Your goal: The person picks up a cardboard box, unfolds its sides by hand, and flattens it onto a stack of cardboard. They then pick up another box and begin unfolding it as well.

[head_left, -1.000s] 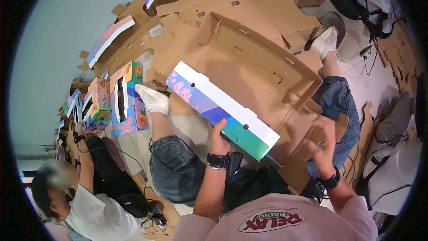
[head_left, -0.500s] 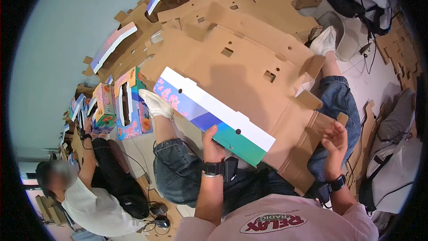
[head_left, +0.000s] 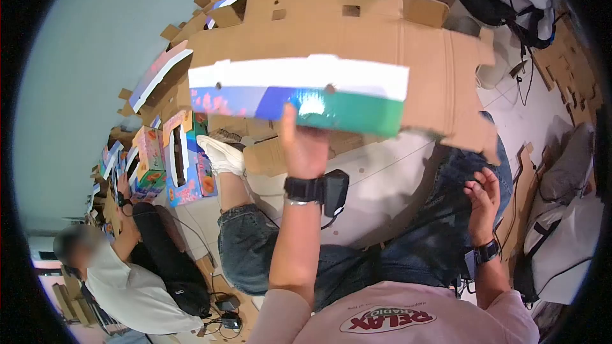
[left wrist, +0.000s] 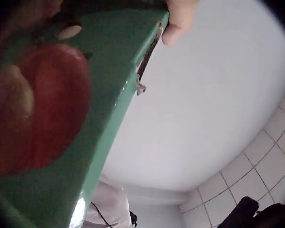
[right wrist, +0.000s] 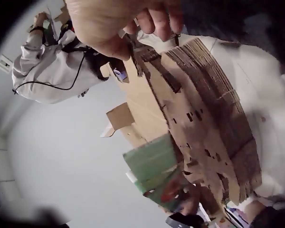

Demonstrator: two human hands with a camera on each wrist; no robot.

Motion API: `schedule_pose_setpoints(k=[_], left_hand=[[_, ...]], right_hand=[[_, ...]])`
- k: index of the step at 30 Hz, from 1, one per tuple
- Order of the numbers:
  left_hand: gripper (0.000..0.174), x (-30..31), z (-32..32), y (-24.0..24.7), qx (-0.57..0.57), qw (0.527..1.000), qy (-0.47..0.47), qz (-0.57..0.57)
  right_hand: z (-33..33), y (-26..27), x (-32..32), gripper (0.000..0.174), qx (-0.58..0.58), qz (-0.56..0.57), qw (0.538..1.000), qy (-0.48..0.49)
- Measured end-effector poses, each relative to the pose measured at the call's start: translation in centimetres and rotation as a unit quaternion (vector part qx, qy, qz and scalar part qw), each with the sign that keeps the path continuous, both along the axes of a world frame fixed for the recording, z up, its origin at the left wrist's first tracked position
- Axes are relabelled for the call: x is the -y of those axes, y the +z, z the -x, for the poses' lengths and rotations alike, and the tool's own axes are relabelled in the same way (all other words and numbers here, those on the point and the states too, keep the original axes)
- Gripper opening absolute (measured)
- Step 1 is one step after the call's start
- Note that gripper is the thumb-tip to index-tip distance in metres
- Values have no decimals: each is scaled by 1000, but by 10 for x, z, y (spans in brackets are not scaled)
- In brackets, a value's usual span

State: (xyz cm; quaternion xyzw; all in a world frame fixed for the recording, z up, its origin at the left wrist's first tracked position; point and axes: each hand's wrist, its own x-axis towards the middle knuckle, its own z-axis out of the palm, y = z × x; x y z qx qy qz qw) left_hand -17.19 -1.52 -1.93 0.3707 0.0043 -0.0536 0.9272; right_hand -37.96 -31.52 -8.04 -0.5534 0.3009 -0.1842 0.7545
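A large brown cardboard box blank [head_left: 440, 64], partly folded, is held up in front of me in the head view. Its near flap [head_left: 357, 107] is printed with blossoms, blue and green, with a white strip along the top. My left hand [head_left: 307, 153] grips this flap from below, thumb on the printed face and fingers behind it. In the left wrist view, the green printed face [left wrist: 111, 52] with a fruit picture fills the left side. My right hand [head_left: 484, 204] hovers empty over the right thigh, fingers loosely curled.
At the left, finished-looking printed boxes [head_left: 152, 150] stand near a seated person in a white shirt [head_left: 134, 286]. A stack of flat cardboard [right wrist: 209, 123] shows in the right wrist view. Bags [head_left: 561, 229] and cables lie at the right; my white shoe [head_left: 222, 156] is beside the boxes.
The box blank has been lifted and turned, its printed flap now nearly level and farther from me; its raised sides have opened out. My right hand has dropped away from the cardboard.
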Motion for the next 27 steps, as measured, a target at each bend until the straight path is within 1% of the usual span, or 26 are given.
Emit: schedule_pose_setpoints(k=[1, 2, 3, 4, 5, 6, 7, 8, 9, 10, 11, 12, 14, 15, 16, 17, 18, 19, 20, 21, 22, 24, 25, 26, 27], left_hand=[[55, 10, -1, -4, -12, 1000, -4, -7], [52, 6, -5, -48, -108, 993, -49, 28], [47, -5, -2, -87, -113, 975, -193, 13], [44, 12, 21, -73, -153, 965, -197, -83], [44, 14, 26, -70, -153, 965, -198, -84], [44, 14, 29, -69, -94, 938, -252, -219], [46, 16, 30, -67, -32, 888, -299, -348], [55, 13, 24, -58, -34, 882, -286, -373], [55, 7, 14, -58, -37, 882, -285, -373], [57, 0, 0, -59, 112, 836, -172, -509], [59, -5, -14, -53, 256, 743, -48, -617], [59, -11, -26, -46, 257, 741, -44, -618], [57, -16, -45, -21, 296, 661, 76, -685], [57, -23, -58, -20, 298, 660, 79, -685], [52, -29, -70, -18, 318, 553, 99, -764], [46, -34, -78, -17, 328, 436, 120, -829], [41, -37, -82, -18, 251, 523, 66, -812], [41, -37, -80, -11, 250, 524, 70, -811], [39, -36, -75, -1, 128, 587, -34, -799], [37, -37, -69, 3, 2, 633, -137, -762], [37, -43, -59, -4, 0, 635, -135, -761], [43, -64, -28, -43, 96, 612, -71, -781], [48, -73, -15, -61, 145, 597, -38, -788], [48, -83, -3, -75, 145, 598, -35, -788], [65, -95, 8, -88, 127, 552, 44, -823]], right_hand=[[2, -5, 0, 45, -8, 0, 1000, 20], [3, -10, -2, 45, -6, -1, 1000, 21], [2, -14, -1, 45, -4, -2, 1000, 21], [1, -16, -1, 45, -5, 15, 999, 44], [1, -18, 0, 45, -9, 31, 997, 68], [0, -19, 0, 43, -5, 24, 996, 83], [-2, -19, -1, 43, -5, 24, 996, 82], [-3, -21, -1, 41, -16, 30, 995, 93], [-3, -21, -2, 40, -26, 36, 993, 105], [-4, -22, -4, 40, -27, 35, 993, 108], [-6, -24, -5, 39, -27, 25, 993, 115], [-8, -26, -6, 39, -27, 16, 992, 121], [-9, -32, -8, 39, -29, 17, 991, 132], [-8, -35, -9, 39, -32, 18, 989, 141], [-9, -38, -9, 39, -33, 18, 987, 154], [-11, -35, -11, 39, -30, 20, 987, 159], [-11, -33, -13, 39, -52, 22, 984, 167], [-12, -32, -14, 39, -72, 24, 982, 175], [-12, -35, -14, 38, -64, 19, 982, 177], [-15, -34, -14, 38, -64, 20, 982, 179], [-18, -33, -13, 37, -74, 9, 979, 188], [-28, -31, -12, 37, -83, 0, 976, 199], [-40, -28, -15, 33, -85, -52, 977, 190], [-51, -25, -15, 31, -87, -104, 974, 180], [-61, -29, -11, 31, -86, -103, 974, 181]])
